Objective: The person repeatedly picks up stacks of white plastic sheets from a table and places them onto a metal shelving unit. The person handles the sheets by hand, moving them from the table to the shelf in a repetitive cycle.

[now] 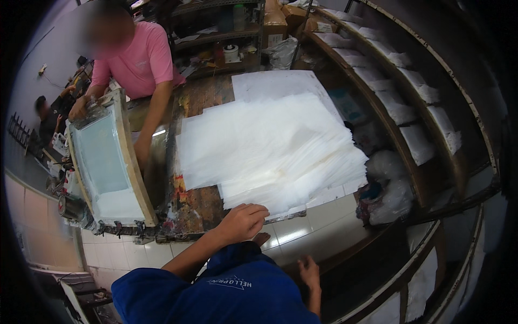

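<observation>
A broad, fanned stack of thin white sheets (270,151) lies on the stained wooden table (197,208) in front of me. My left hand (245,220) is at the stack's near edge, its fingers curled together. Whether a sheet is pinched in them is hidden. Down by my right side hangs my right hand (309,272), fingers apart and holding nothing. To the left, a person in a pink shirt (141,59) grips a wood-framed printing screen (105,156), which is tilted up. That person's other hand reaches down behind the frame.
Slanted wooden racks (377,92) holding white sheets rise at the right, with more racks (399,291) at lower right. Clear plastic bags (391,183) lie beside the table. A metal shelf (216,38) and cardboard boxes (272,24) stand behind. Another person is at far left.
</observation>
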Demonstrator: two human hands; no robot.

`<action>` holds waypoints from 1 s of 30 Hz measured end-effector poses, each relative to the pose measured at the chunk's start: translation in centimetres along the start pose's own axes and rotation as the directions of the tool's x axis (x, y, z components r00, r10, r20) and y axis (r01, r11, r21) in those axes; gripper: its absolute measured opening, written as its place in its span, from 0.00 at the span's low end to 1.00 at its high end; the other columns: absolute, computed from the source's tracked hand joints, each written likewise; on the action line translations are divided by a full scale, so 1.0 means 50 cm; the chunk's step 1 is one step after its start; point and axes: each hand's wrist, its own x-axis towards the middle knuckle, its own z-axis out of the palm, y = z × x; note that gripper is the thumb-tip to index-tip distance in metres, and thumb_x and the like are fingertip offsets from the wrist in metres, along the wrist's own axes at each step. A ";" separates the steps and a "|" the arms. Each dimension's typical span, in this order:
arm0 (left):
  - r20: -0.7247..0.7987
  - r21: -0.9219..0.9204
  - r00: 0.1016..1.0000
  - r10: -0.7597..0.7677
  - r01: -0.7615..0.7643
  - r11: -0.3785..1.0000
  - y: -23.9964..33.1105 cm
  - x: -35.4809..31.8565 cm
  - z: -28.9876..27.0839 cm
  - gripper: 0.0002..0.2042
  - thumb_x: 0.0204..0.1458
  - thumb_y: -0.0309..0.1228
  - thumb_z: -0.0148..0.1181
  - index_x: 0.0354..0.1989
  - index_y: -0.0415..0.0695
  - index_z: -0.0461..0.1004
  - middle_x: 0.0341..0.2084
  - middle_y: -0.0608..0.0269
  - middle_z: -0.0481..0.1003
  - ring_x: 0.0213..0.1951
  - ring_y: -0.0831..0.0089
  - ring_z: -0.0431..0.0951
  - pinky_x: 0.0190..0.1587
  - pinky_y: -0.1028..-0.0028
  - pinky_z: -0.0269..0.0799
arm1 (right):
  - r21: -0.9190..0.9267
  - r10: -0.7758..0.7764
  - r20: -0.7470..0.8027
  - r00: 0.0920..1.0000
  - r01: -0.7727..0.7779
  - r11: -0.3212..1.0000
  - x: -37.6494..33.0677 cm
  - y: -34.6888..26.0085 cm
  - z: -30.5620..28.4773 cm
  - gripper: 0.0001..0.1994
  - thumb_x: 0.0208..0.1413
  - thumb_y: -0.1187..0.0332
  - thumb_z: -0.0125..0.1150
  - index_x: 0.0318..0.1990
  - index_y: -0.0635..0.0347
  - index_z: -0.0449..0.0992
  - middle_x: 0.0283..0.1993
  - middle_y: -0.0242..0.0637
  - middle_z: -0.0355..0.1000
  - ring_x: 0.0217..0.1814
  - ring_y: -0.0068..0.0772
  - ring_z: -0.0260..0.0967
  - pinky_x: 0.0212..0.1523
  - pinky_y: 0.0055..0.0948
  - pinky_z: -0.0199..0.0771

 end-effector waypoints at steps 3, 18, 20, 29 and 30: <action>0.023 -0.005 0.996 0.085 -0.085 0.996 -0.010 0.044 0.013 0.09 0.48 0.24 0.57 0.39 0.39 0.76 0.40 0.57 0.76 0.39 0.61 0.77 0.43 0.65 0.72 | 0.070 0.090 0.062 0.994 -0.094 0.993 0.016 -0.017 -0.024 0.19 0.57 0.61 0.58 0.50 0.65 0.73 0.41 0.54 0.75 0.43 0.49 0.75 0.44 0.37 0.72; -0.297 0.134 0.948 -0.112 0.158 0.978 -0.073 0.210 -0.120 0.11 0.48 0.26 0.61 0.40 0.39 0.75 0.38 0.54 0.75 0.41 0.57 0.75 0.44 0.64 0.72 | 0.203 0.085 0.089 0.992 -0.102 0.974 0.119 0.045 -0.004 0.18 0.57 0.61 0.59 0.50 0.63 0.74 0.38 0.47 0.76 0.39 0.36 0.74 0.42 0.33 0.72; -0.302 0.169 0.944 -0.133 0.190 0.967 -0.114 0.254 -0.130 0.11 0.49 0.28 0.60 0.40 0.39 0.75 0.37 0.54 0.74 0.40 0.56 0.75 0.44 0.63 0.72 | 0.169 0.092 0.094 0.991 -0.107 0.980 0.126 0.015 -0.018 0.18 0.56 0.60 0.59 0.50 0.62 0.74 0.37 0.48 0.76 0.39 0.37 0.74 0.43 0.33 0.72; -0.013 0.437 0.862 -0.506 0.460 0.773 -0.455 0.481 0.006 0.21 0.49 0.40 0.58 0.47 0.38 0.72 0.39 0.45 0.76 0.46 0.52 0.76 0.47 0.60 0.73 | 0.109 0.259 0.041 0.965 -0.262 0.959 0.089 0.012 -0.021 0.20 0.56 0.58 0.58 0.50 0.62 0.74 0.37 0.49 0.76 0.42 0.40 0.75 0.45 0.34 0.72; 0.067 0.432 0.829 -0.554 0.477 0.766 -0.461 0.496 0.006 0.22 0.48 0.40 0.59 0.49 0.38 0.71 0.41 0.44 0.75 0.47 0.52 0.75 0.48 0.61 0.73 | 0.140 0.298 0.043 0.954 -0.301 0.943 0.076 0.015 -0.016 0.20 0.56 0.58 0.58 0.50 0.62 0.74 0.38 0.49 0.76 0.42 0.40 0.75 0.46 0.34 0.72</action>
